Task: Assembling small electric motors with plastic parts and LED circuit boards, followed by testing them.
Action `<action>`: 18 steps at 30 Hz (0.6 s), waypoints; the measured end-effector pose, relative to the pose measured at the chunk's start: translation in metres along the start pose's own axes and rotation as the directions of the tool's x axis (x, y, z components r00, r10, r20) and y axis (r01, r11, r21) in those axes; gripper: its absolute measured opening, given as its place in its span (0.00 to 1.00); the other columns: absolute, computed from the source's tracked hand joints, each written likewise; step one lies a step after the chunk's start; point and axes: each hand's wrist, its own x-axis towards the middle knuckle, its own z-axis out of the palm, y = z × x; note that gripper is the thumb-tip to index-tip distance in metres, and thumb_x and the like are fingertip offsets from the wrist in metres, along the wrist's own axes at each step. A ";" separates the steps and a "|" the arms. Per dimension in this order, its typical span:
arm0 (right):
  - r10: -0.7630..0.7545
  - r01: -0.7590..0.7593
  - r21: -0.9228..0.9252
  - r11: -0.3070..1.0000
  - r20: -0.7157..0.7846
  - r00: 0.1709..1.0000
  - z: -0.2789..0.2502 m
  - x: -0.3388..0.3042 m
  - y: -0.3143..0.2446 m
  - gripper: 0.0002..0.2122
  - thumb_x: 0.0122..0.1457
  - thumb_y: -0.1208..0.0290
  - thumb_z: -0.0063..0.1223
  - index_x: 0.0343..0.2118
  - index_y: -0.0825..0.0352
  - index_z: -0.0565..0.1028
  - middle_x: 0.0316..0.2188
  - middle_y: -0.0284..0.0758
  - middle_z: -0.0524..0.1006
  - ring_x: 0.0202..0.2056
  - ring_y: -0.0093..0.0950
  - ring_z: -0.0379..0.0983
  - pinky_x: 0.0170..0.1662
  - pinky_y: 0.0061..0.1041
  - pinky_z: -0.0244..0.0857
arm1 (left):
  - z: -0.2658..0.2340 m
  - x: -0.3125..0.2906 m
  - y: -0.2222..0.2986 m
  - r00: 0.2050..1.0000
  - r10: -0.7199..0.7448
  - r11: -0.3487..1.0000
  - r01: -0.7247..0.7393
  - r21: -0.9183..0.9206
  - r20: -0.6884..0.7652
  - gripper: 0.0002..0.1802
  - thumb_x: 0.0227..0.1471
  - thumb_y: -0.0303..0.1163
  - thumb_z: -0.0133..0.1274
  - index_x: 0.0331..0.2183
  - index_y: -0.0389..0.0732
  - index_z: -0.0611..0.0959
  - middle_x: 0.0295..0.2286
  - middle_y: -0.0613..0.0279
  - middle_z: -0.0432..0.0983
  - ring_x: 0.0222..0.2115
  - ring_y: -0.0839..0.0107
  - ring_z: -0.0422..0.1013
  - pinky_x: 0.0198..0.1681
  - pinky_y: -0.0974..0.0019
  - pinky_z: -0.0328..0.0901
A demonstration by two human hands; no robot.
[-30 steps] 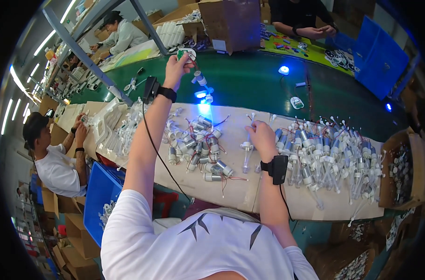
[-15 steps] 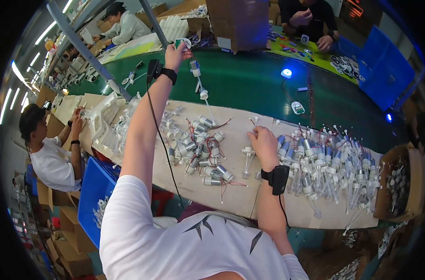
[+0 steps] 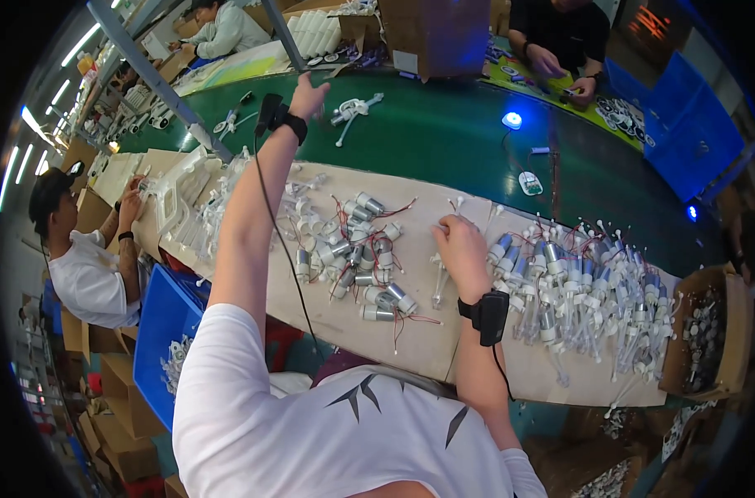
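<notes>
My left hand (image 3: 309, 98) is stretched over the green belt (image 3: 444, 124), its fingers apart and nothing in them. Just right of it, a white plastic part with a thin tube (image 3: 353, 110) lies on the belt. My right hand (image 3: 462, 249) is low over the beige board, fingers curled inward; whatever they hold, if anything, is hidden. Under its edge shows a clear plastic stem piece (image 3: 439, 286). Between my arms lies a pile of small silver-and-white motors (image 3: 357, 257) with red wires. To the right spreads a big heap of motors fitted with clear stems (image 3: 585, 282).
A lit blue lamp (image 3: 512, 121) and a small white circuit-board piece (image 3: 530, 183) lie on the belt. Clear plastic parts (image 3: 187, 195) are heaped at left. A cardboard box (image 3: 730, 332) stands at right, a blue bin (image 3: 158, 332) at left. Co-workers sit left and across.
My left hand has let go of the white disc with the circuit board and hanging motor; a white part now lies beside it on the belt. My right hand has moved slightly left and down.
</notes>
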 end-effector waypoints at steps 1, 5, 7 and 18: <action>-0.046 0.045 0.025 0.999 0.025 0.999 0.005 -0.001 -0.005 0.09 0.49 0.67 0.53 0.29 0.68 0.74 0.29 0.41 0.75 0.33 0.40 0.72 0.35 0.35 0.65 | -0.009 -0.014 -0.002 0.991 0.103 0.994 -0.105 0.018 0.091 0.26 0.47 0.36 0.53 0.45 0.31 0.69 0.40 0.44 0.71 0.41 0.55 0.69 0.44 0.62 0.64; -0.118 0.114 0.050 0.992 0.088 0.989 0.022 -0.006 -0.015 0.09 0.49 0.67 0.53 0.29 0.68 0.74 0.29 0.41 0.74 0.32 0.40 0.72 0.34 0.36 0.65 | -0.045 -0.111 0.042 0.841 0.236 0.972 -0.199 -0.127 0.486 0.20 0.48 0.36 0.53 0.41 0.34 0.75 0.37 0.50 0.72 0.36 0.60 0.70 0.38 0.67 0.65; -0.156 0.146 0.071 0.987 0.151 0.976 0.027 -0.008 -0.025 0.09 0.50 0.67 0.52 0.28 0.68 0.74 0.29 0.41 0.74 0.32 0.40 0.72 0.34 0.35 0.66 | -0.068 -0.169 0.051 0.827 0.304 0.952 -0.287 -0.108 0.473 0.18 0.48 0.36 0.53 0.39 0.35 0.76 0.35 0.52 0.73 0.34 0.61 0.70 0.35 0.66 0.64; -0.122 0.047 0.292 0.955 0.243 0.962 0.035 -0.016 -0.044 0.14 0.49 0.63 0.55 0.30 0.70 0.72 0.27 0.42 0.75 0.29 0.39 0.72 0.32 0.33 0.65 | -0.103 -0.343 0.048 0.972 0.140 0.990 -0.141 -0.010 0.190 0.19 0.41 0.27 0.59 0.39 0.37 0.76 0.33 0.54 0.71 0.34 0.60 0.67 0.38 0.65 0.62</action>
